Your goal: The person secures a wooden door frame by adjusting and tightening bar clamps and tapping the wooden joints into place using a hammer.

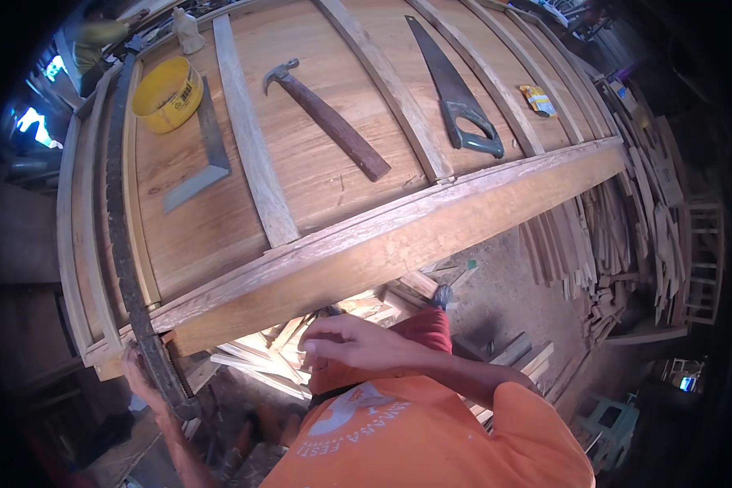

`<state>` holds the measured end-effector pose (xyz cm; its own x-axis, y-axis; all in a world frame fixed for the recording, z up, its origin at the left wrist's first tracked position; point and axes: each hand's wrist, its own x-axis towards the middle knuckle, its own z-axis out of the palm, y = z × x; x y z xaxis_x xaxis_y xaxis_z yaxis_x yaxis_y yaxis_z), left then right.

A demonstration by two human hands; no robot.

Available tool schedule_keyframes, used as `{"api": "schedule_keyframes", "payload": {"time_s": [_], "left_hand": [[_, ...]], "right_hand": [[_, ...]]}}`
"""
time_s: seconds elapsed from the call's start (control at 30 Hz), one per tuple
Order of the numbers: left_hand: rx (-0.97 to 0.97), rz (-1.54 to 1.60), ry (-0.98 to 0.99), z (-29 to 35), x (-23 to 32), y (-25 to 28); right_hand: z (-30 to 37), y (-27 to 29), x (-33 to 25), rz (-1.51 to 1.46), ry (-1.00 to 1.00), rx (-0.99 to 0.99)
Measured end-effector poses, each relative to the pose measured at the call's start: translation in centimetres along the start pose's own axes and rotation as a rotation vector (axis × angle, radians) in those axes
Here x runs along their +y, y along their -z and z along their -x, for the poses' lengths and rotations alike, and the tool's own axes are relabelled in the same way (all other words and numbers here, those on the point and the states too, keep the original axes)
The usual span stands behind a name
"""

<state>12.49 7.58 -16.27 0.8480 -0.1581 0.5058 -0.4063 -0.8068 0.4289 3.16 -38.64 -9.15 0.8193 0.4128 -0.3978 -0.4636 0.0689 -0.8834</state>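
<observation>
My left hand (pixel 142 382) is at the near left corner of a large wooden panel (pixel 325 175), beside a long dark bar clamp (pixel 120 203). Its fingers stretch upward against the clamp and the panel's edge, and the fingertips are partly hidden. Over my lap, my right hand (pixel 346 342) hangs with loosely bent fingers and holds nothing. The clamp runs across the panel's left side, its screw end sticking out past the thick front board (pixel 366 252). On the panel lie a claw hammer (pixel 325 118), a handsaw (pixel 455 93) and a try square (pixel 207 154).
A yellow tub (pixel 167 93), a pale bottle (pixel 188 32) and a small yellow packet (pixel 538 101) rest among the panel's battens. Scrap wood (pixel 276 350) lies beneath the front edge. Stacked boards (pixel 602 236) fill the right side. Another person (pixel 98 41) is at the far left.
</observation>
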Motion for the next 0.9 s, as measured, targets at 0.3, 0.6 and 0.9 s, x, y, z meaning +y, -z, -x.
{"api": "schedule_keyframes", "payload": {"time_s": [0.3,0.6,0.9], "left_hand": [[-0.123,-0.149,-0.049,-0.7,-3.9,1.8],[-0.028,-0.041,0.157,-0.8,-3.2,2.4],[0.469,-0.066,0.314,-5.4,8.5,8.0]], "right_hand": [[1.2,13.3,-10.2,0.501,0.19,0.67],[-16.3,21.2,-8.3,1.314,0.374,0.937],[-8.3,24.0,-18.1,1.163,0.097,0.572]]}}
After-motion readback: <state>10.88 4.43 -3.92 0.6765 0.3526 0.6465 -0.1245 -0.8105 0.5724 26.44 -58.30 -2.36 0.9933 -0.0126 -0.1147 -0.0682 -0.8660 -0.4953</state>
